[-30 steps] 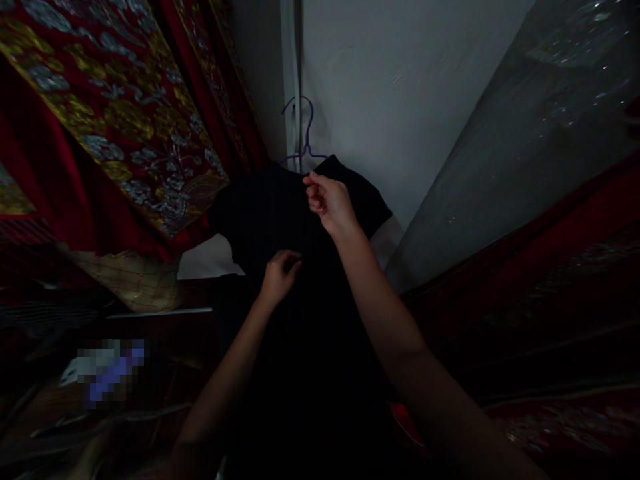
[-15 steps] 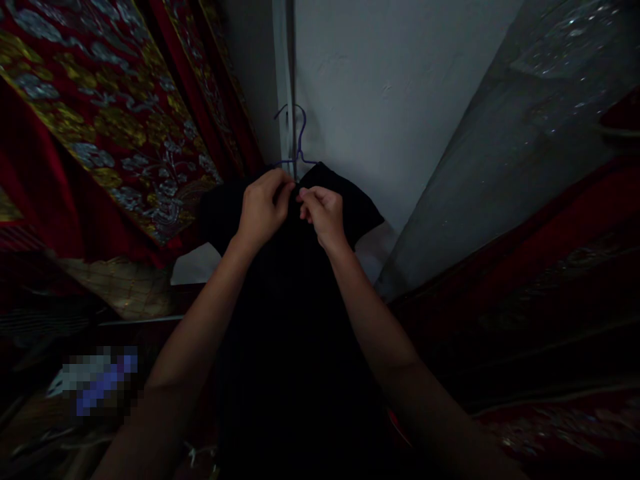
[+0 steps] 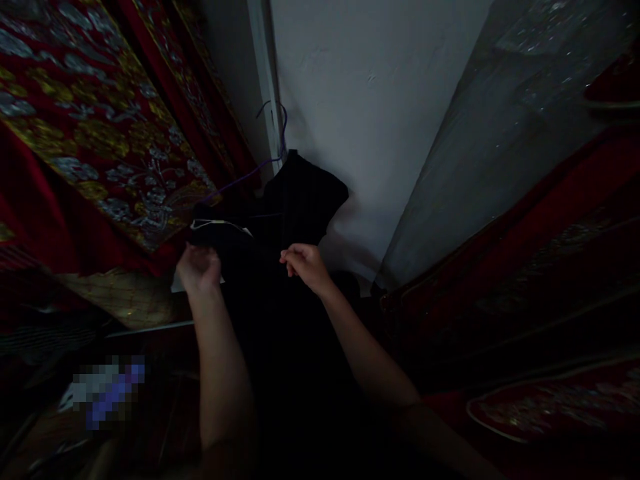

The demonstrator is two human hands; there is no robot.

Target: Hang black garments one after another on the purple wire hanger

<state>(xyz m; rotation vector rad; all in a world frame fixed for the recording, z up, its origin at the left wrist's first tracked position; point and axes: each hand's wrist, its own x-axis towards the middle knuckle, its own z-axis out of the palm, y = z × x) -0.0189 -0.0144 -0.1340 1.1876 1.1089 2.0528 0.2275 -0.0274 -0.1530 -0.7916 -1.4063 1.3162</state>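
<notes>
At the opened neck of the black garment (image 3: 307, 193), a thin pale band (image 3: 215, 221) is seen, with a small whitish spot at its right end; whether a label is formed there cannot be told, and any print is lost in the dim light. At lower left, a patch of grey and blue (image 3: 107, 397) is broken into coarse squares and cannot be read. The garment is hung in front of the pale wall (image 3: 370, 120), its shoulder on the right of the view lifted by the purple hanger (image 3: 285, 127), whose other arm is left bare and sloped down to the left. The hanger's hook is set against a narrow upright strip (image 3: 265, 67). Open room is left along the wall between the sleeve edge and the slanting edge of the clear plastic sheet (image 3: 460, 167); on the left the space is narrowed by the red embroidered cloth (image 3: 100, 133), whose lower edge is brought near the left hand (image 3: 200, 267). That hand is held with its fingers bent at the garment's left side; whether cloth is gripped cannot be told. By the right hand (image 3: 306, 263), the front of the garment is met below the neck, the tips of thumb and fingers (image 3: 286, 255) brought together; whether a fold is pinched between them is hidden by the dark.
</notes>
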